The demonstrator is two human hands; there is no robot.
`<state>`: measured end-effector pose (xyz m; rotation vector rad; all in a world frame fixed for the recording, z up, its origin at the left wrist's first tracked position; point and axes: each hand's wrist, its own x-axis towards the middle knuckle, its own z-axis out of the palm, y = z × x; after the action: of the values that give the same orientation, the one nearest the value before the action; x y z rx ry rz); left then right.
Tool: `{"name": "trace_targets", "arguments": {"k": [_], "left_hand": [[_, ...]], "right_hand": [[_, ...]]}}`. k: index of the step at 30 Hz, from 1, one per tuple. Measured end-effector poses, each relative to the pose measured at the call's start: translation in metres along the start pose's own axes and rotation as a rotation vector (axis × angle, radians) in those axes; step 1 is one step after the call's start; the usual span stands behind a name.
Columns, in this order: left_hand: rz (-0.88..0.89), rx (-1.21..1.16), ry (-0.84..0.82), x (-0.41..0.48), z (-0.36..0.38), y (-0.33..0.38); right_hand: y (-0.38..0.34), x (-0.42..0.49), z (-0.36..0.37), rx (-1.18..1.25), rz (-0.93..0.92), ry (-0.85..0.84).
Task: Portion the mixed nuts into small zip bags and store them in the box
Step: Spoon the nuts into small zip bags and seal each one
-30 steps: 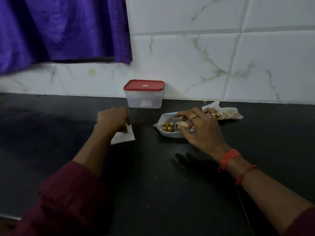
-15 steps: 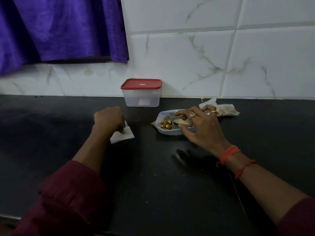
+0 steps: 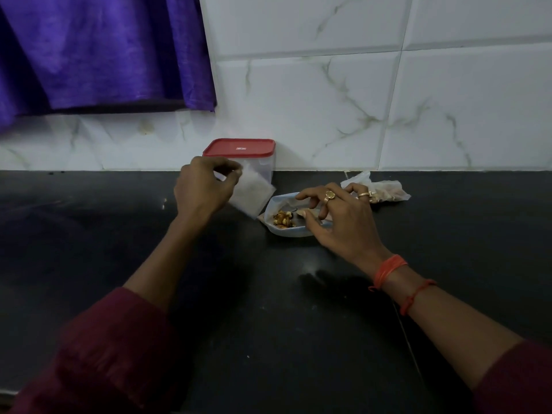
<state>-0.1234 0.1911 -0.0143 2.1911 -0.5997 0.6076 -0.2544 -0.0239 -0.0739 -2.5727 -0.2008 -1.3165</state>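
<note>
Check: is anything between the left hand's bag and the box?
Yes: the red lid sits shut on the box. The left hand holds the zip bag right in front of it; nothing else lies between.

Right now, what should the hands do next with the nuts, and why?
Probably the right hand should pinch some nuts from the bowl and drop them into the small bag, since the left hand holds it up beside the bowl.
</note>
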Motion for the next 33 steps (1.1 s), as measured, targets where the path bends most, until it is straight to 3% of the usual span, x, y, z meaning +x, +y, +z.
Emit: {"name": "trace_targets", "arguments": {"k": [3,9,13,18,24,27,30,33], "left_hand": [[0.038,-0.164,-0.047,-0.011,0.017,0.012],[0.113,0.016,-0.028,-0.016,0.024,0.017],[-0.085,0.139,-0.041,0.002,0.001,-0.011],[-0.466,0.018,-0.263,0.015,-0.018,-0.038],[-0.592,0.033,-0.426,0.013,-0.017,-0.051],[-0.641,-0.068,-0.449,0.014,-0.016,-0.048],[-0.648,-0.093,-0.482,0.014,-0.018,-0.046],[-0.621,-0.052,-0.484,0.013,-0.016,-0.046]], "right_hand": [[-0.004,0.002,0.000,0.141,0.054,-0.004],[-0.007,0.002,0.001,0.232,0.124,-0.034],[-0.003,0.000,0.002,0.230,0.146,-0.059],[-0.004,-0.001,0.003,0.218,0.141,-0.083],[-0.005,-0.003,0.003,0.184,0.107,-0.134],[-0.020,0.000,0.006,0.027,-0.037,-0.147],[-0.049,0.008,0.015,-0.109,-0.173,-0.392],[-0.080,0.020,0.033,-0.166,-0.191,-0.626]]}}
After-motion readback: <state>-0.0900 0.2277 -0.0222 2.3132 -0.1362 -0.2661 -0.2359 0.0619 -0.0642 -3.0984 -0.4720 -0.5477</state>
